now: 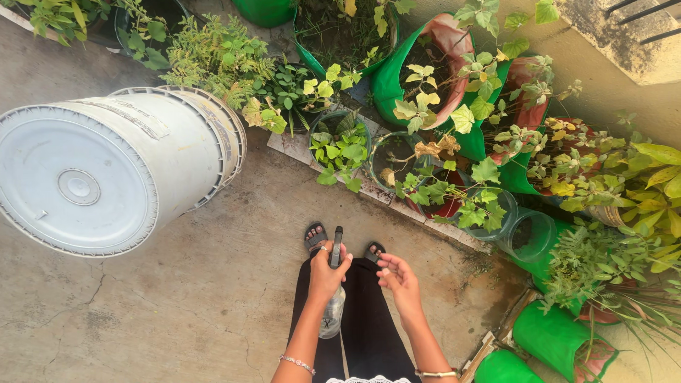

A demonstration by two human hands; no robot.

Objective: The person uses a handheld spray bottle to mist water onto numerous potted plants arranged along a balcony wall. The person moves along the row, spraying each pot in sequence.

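Gripping the clear spray bottle (332,312) at its neck, the left hand (327,273) is carrying something light, slick; right hand (399,281) is hovering open.

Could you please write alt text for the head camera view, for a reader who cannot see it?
Seen from above, a standing person's left hand grips a clear spray bottle with a dark nozzle, while the right hand hovers open beside it. A large white lidded bucket stands to the left on the concrete floor, and potted plants in green grow bags line the wall.
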